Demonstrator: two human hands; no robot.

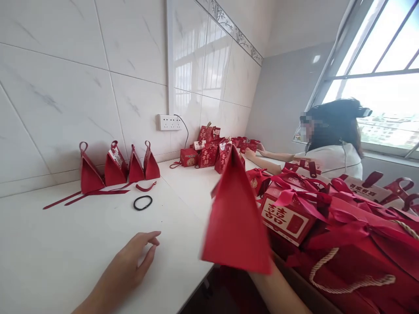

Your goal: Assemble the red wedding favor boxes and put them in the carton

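A red triangular gift box [235, 218] with a narrow peaked top is held up, slightly blurred, over the table's right edge. Behind it my right hand is mostly hidden; only the wrist and forearm [275, 283] show, and my fingers on the box are out of sight. My left hand [132, 257] hovers at or just above the white table, empty, with thumb and fingers apart. Beyond it lie a black hair tie [142, 202] and a short red strap [145, 187]. Several red peaked boxes [118, 168] with loop handles stand along the wall.
Flat red ribbons [98, 192] lie before the standing boxes. To my right is a heap of red gift boxes [288, 218] with bows and rope handles. More red boxes [207, 155] are piled farther back, where another person [337, 152] reaches in. A power strip [169, 122] is on the wall.
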